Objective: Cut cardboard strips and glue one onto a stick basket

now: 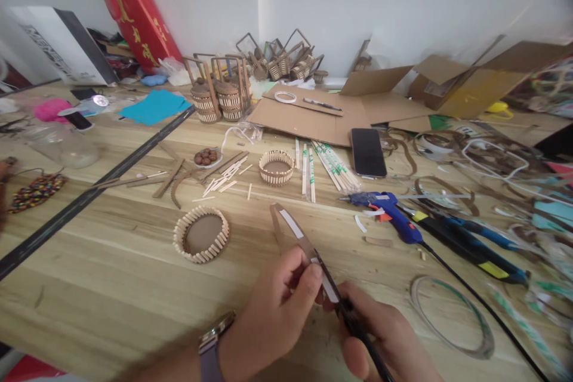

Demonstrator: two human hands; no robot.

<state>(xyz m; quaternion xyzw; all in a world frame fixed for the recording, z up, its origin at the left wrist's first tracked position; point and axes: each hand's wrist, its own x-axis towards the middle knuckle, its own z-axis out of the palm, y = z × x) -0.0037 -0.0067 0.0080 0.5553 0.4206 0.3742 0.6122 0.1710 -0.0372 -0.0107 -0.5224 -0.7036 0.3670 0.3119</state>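
The glue gun (405, 224) is blue with an orange trigger (384, 216).

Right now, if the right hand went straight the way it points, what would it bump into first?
Probably the left hand, which holds the brown strip just ahead of the right hand. Depth is hard to judge here, so it might slip over or under instead.
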